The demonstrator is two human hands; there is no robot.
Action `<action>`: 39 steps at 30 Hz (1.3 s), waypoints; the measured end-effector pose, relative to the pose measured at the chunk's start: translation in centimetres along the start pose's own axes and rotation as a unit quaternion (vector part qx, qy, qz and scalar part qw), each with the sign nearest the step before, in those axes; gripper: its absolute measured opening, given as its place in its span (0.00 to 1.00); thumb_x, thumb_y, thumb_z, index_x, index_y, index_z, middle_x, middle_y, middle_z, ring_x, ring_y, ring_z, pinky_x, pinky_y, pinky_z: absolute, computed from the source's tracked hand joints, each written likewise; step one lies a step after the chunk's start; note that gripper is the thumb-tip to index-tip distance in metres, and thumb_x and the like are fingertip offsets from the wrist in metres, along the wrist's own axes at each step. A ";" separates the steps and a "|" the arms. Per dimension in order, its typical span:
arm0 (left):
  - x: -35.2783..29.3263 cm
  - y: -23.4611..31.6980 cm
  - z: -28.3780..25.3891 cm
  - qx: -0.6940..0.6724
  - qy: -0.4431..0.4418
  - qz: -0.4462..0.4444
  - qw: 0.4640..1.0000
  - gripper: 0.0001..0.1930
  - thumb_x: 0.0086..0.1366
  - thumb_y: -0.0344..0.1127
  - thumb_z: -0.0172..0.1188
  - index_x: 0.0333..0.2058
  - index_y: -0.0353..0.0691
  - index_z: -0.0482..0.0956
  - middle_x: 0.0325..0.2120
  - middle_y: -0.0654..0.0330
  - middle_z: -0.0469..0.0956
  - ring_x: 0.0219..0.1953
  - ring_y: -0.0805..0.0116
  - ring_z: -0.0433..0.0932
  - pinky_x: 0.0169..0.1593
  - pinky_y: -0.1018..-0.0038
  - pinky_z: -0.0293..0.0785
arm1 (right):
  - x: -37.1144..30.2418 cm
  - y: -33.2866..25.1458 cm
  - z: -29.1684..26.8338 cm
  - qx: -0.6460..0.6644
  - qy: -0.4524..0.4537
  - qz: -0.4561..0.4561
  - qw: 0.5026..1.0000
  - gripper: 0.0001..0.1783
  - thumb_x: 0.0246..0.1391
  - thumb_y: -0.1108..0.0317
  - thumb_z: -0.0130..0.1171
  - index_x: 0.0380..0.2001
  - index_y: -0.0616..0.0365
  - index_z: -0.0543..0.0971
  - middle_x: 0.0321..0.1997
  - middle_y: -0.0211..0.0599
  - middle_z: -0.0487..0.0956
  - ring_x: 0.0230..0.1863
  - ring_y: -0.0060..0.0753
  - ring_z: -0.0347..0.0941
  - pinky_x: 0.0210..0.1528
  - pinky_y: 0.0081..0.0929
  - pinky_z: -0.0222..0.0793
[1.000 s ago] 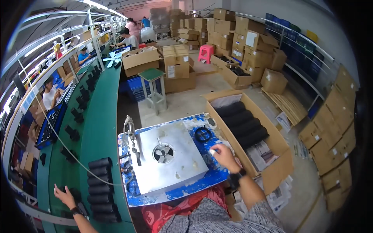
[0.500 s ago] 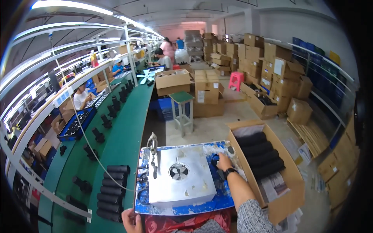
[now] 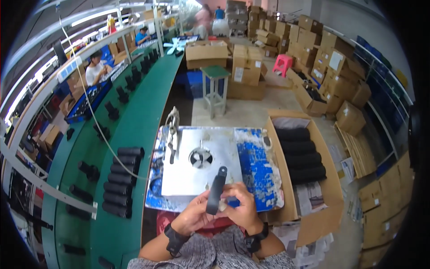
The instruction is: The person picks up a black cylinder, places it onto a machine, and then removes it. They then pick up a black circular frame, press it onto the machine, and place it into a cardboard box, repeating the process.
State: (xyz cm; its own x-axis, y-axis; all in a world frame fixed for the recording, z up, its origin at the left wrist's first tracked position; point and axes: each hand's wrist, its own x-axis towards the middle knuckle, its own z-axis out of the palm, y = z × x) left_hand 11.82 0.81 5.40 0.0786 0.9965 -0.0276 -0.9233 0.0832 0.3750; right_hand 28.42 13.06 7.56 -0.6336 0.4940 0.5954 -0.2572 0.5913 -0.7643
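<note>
We held a dark cylindrical part (image 3: 216, 190) upright between both hands at the near edge of the bench (image 3: 255, 170): the left hand (image 3: 193, 214) grasped its lower end, and the right hand (image 3: 242, 207) was closed around it from the other side. Just beyond it, a metal plate (image 3: 188, 172) with a small round fan-like fitting (image 3: 200, 158) lay on the bench, and a metal clamp fixture (image 3: 172, 130) stood at the plate's far left corner. In our judgement, the part could slip and fall into the lap, since it was held off the bench's near edge rather than over the plate. To the right of the bench, an open cardboard box (image 3: 322, 188) held a row of black cylinders (image 3: 298, 154). On the green conveyor (image 3: 130, 134) to the left, more black cylinders (image 3: 118, 179) lay stacked side by side.
</note>
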 end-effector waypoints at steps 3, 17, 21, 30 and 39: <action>-0.6 0.0 -0.6 0.069 0.063 -0.003 0.996 0.23 0.77 0.32 0.62 0.65 0.35 0.68 0.48 0.56 0.80 0.47 0.65 0.84 0.55 0.65 0.84 | 0.2 -0.5 -1.0 -0.168 -0.040 -0.095 0.980 0.28 0.60 0.79 0.68 0.62 0.60 0.72 0.54 0.38 0.82 0.51 0.25 0.79 0.52 0.24 0.75; -4.0 0.4 -4.6 0.358 0.225 0.107 0.900 0.20 0.70 0.23 0.68 0.55 0.36 0.69 0.41 0.63 0.75 0.45 0.75 0.80 0.52 0.71 0.85 | -1.2 0.9 3.7 0.033 -0.153 0.323 0.934 0.31 0.65 0.71 0.65 0.67 0.64 0.66 0.48 0.42 0.81 0.43 0.29 0.81 0.45 0.29 0.78; -3.7 0.4 -5.4 0.364 0.240 0.133 0.890 0.21 0.71 0.26 0.67 0.57 0.35 0.68 0.43 0.62 0.75 0.46 0.75 0.78 0.54 0.73 0.82 | -1.6 2.0 5.6 -0.030 -0.079 0.262 0.961 0.32 0.63 0.65 0.69 0.63 0.64 0.66 0.45 0.47 0.82 0.40 0.40 0.84 0.44 0.38 0.79; -0.5 -0.1 -5.1 0.538 0.251 0.322 0.738 0.23 0.72 0.26 0.64 0.59 0.34 0.64 0.47 0.58 0.75 0.49 0.73 0.77 0.53 0.75 0.76 | 0.9 2.2 7.1 -0.263 0.009 0.134 0.955 0.34 0.55 0.58 0.73 0.53 0.64 0.66 0.43 0.52 0.82 0.41 0.60 0.83 0.43 0.50 0.80; 5.7 5.7 -8.1 0.602 0.262 0.328 0.679 0.16 0.65 0.29 0.71 0.46 0.36 0.72 0.39 0.56 0.82 0.42 0.71 0.81 0.49 0.71 0.74 | 6.9 7.2 7.0 -0.291 0.008 0.171 0.941 0.29 0.55 0.62 0.69 0.52 0.63 0.66 0.42 0.57 0.81 0.42 0.67 0.82 0.46 0.56 0.79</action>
State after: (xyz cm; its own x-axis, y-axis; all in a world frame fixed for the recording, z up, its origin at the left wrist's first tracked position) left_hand 3.99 7.00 -0.16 -0.6371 0.7083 0.3040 0.3072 -0.1283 0.9429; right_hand 17.10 16.23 4.45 -0.5951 0.7256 0.3454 0.4064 0.6425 -0.6496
